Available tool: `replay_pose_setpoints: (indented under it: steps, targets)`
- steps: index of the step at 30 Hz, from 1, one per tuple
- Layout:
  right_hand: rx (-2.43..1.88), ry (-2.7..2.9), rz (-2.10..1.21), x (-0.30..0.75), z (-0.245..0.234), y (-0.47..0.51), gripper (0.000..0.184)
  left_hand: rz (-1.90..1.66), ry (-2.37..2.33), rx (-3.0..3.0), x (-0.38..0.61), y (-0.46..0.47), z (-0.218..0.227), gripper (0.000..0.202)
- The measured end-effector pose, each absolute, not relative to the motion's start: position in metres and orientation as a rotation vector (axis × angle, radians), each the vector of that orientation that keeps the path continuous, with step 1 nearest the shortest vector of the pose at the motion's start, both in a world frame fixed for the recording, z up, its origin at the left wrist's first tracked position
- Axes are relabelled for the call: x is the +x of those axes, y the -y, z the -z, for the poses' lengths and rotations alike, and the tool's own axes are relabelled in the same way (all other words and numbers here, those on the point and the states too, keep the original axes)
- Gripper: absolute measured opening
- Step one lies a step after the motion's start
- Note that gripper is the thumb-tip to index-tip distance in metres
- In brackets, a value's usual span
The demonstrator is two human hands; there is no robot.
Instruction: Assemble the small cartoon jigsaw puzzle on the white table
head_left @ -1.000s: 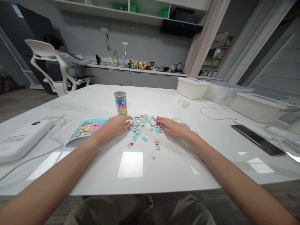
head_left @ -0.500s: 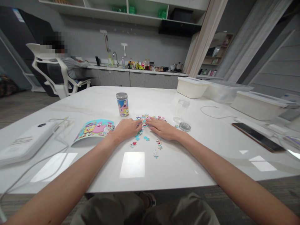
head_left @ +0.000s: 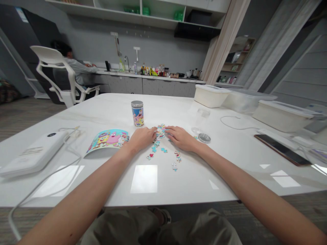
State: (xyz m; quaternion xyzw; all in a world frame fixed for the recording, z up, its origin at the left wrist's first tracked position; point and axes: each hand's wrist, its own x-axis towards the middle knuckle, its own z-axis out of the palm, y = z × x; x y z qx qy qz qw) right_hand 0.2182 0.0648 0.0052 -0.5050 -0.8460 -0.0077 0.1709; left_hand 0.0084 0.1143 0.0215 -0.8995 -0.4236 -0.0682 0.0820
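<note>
Colourful jigsaw pieces (head_left: pixel 161 134) lie in a small heap on the white table, between my two hands. My left hand (head_left: pixel 143 138) rests at the heap's left side, palm down, with its fingers partly hidden behind the hand and nothing visible in them. On the right side, my right hand (head_left: pixel 180 137) has its fingers stretched and apart, their tips at the pieces. Several loose pieces lie nearer to me, among them a piece with a red patch (head_left: pixel 150 156) and a pale one (head_left: pixel 174 166). A curved cartoon picture sheet (head_left: pixel 108 139) lies by my left wrist.
A cartoon-printed can (head_left: pixel 137 114) with a metal lid stands beyond my left hand. To the right are a clear jar (head_left: pixel 203 118), a round metal lid (head_left: pixel 204 137), a phone (head_left: pixel 281 149) and storage boxes (head_left: pixel 212 96). A white device (head_left: pixel 33 154) with cables lies left. Someone sits behind.
My hands have drawn slightly apart, so more of the piece heap shows between my fingertips. The whole view has shifted a little.
</note>
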Motion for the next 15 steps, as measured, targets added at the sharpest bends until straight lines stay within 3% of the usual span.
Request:
replay_pose_setpoints:
  steps: [15]
  targets:
    - [-1.282,2.452,0.033,0.2186,-0.0008,-0.0679,0.033,0.308,1.306,-2.811,0.0095,-0.1218,-0.0218,0.038]
